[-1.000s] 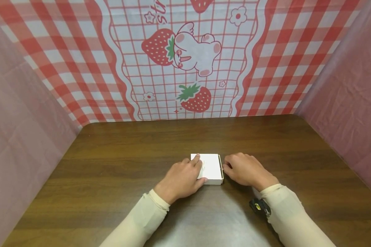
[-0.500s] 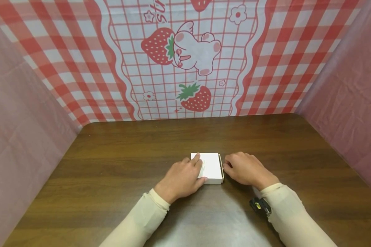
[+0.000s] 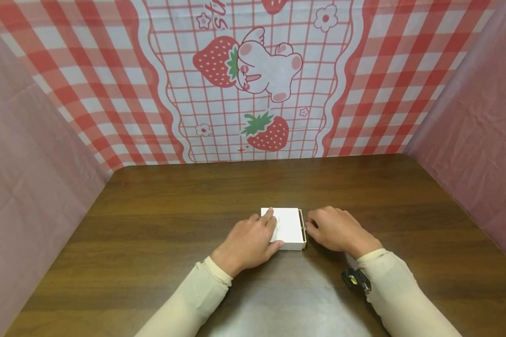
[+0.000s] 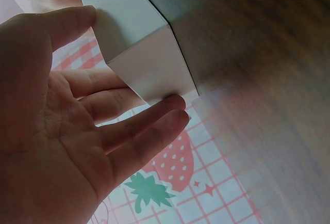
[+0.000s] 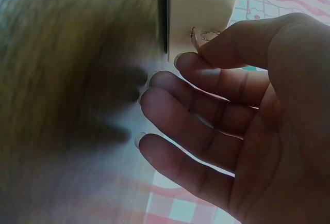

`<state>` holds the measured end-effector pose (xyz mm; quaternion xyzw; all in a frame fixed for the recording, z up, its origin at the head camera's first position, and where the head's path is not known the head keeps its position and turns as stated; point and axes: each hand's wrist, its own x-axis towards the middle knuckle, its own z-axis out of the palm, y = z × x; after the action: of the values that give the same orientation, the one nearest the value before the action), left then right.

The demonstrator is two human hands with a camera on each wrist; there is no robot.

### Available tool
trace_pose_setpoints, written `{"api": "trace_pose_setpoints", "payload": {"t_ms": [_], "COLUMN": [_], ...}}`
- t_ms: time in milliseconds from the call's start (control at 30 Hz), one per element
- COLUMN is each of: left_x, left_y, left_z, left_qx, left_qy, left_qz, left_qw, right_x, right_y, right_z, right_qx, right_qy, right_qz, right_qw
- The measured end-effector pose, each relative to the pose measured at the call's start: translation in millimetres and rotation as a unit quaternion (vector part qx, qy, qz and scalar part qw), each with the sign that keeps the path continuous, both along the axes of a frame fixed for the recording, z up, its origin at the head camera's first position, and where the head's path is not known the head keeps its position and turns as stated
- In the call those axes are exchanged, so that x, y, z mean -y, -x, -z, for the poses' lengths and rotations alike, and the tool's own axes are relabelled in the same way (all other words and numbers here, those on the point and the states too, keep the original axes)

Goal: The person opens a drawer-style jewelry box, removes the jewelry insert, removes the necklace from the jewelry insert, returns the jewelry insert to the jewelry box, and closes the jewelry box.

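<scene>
A small white drawer-style box [image 3: 288, 227] lies on the table. My left hand [image 3: 246, 243] holds its left part, with the thumb at the near side and the fingers over the top and left end. The left wrist view shows the thumb and fingertips touching the box [image 4: 139, 43]. At the right end, the rim of an inner tray [image 3: 302, 227] sticks out a little beyond the sleeve. My right hand [image 3: 335, 229] is there, and in the right wrist view its thumb and index finger pinch a small pull tab [image 5: 195, 41] on the box's end. The box's contents are hidden.
The brown wooden table [image 3: 173, 196] reaches back to a red-and-white strawberry-print cloth [image 3: 270, 84]. Pink cloths [image 3: 33, 154] hang at both sides. A dark device [image 3: 354, 279] is strapped under the right wrist.
The strip of inner tray showing at the box's right end looks very slightly wider. My right hand has shifted a touch to the right, while my left hand holds its place.
</scene>
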<state>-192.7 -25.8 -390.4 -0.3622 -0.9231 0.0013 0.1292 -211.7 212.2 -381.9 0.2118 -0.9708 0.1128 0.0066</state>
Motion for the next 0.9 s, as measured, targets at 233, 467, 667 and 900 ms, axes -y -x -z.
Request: {"api": "trace_pose_setpoints", "payload": {"t_ms": [233, 467, 667, 900], "left_x": [-0.6, -0.6, -0.4, 0.5], "left_y": [0.3, 0.0, 0.1, -0.2], "left_z": [-0.9, -1.1, -0.9, -1.6], "left_qx": [0.008, 0.01, 0.011, 0.012], "left_qy": [0.001, 0.003, 0.001, -0.005], "left_qz": [-0.001, -0.001, -0.003, -0.001], "left_qw": [1.0, 1.0, 0.9999, 0.9999], "right_x": [-1.1, -2.5, -3.9, -4.7], "right_y": [-0.1, 0.7, 1.4, 1.9], "right_z": [-0.7, -1.0, -1.5, -2.0], "right_qx": [-0.002, 0.001, 0.006, 0.011], "right_qy": [-0.004, -0.005, -0.005, -0.005], "right_qz": [0.002, 0.004, 0.004, 0.005], "right_qw": [1.0, 1.0, 1.0, 1.0]}}
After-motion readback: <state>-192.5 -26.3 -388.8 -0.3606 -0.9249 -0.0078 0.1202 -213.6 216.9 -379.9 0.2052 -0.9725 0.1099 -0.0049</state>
